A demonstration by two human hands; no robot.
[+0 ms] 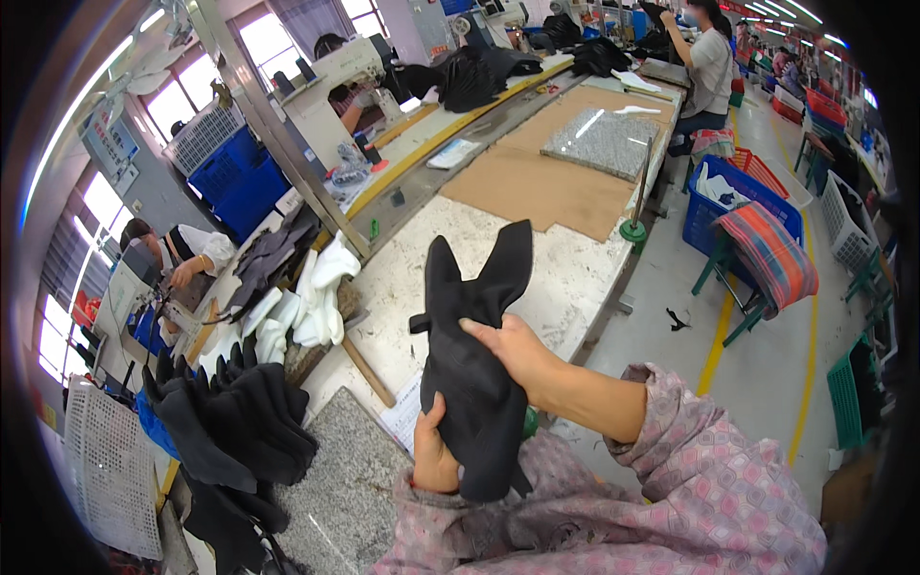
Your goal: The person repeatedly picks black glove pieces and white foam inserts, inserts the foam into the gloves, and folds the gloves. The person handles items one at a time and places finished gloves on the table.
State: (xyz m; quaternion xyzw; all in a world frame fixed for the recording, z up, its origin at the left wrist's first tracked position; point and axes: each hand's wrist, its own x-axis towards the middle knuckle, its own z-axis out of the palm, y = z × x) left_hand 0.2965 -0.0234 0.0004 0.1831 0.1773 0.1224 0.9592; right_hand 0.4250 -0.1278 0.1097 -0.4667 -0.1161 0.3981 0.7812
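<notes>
A soft black boot upper (470, 369) is held up over the near end of the worktable, with two flaps spread apart at its top. My right hand (522, 355) grips its right side, thumb lying across the front. Lower down, my left hand (436, 452) clasps the left edge near the rounded bottom end. The fingers of both hands are mostly hidden behind the black material. To the left, several similar black uppers (230, 412) stand bunched together in a row.
A grey stone slab (340, 489) lies beside the uppers, near a wooden-handled tool (367, 369) and white foot-shaped pieces (321, 292). Brown cardboard (537, 182) covers the table further off. Blue crate (738, 216) and cloth-draped stool (767, 249) stand right; co-workers sit at sewing machines (335, 86).
</notes>
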